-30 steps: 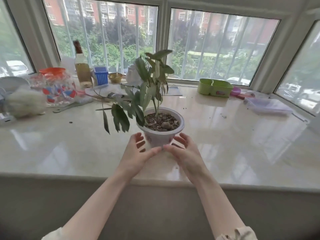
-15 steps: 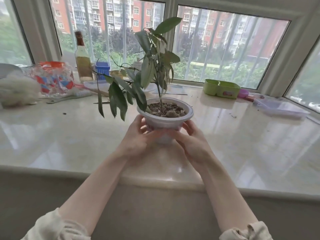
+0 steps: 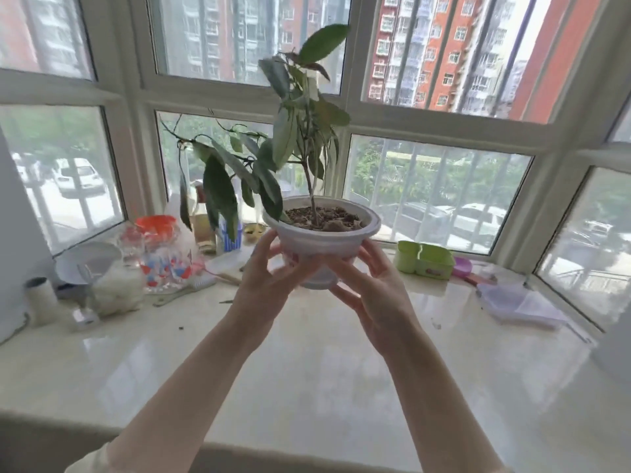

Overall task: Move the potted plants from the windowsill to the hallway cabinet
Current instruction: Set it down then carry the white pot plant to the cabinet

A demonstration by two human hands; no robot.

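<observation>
The potted plant sits in a white plastic pot with a wide rim and brown, pebbly soil — a thin stem carries long, drooping dark-green leaves. It is held in the air above the marble windowsill, left hand and right hand cupped around the pot's lower sides.
</observation>
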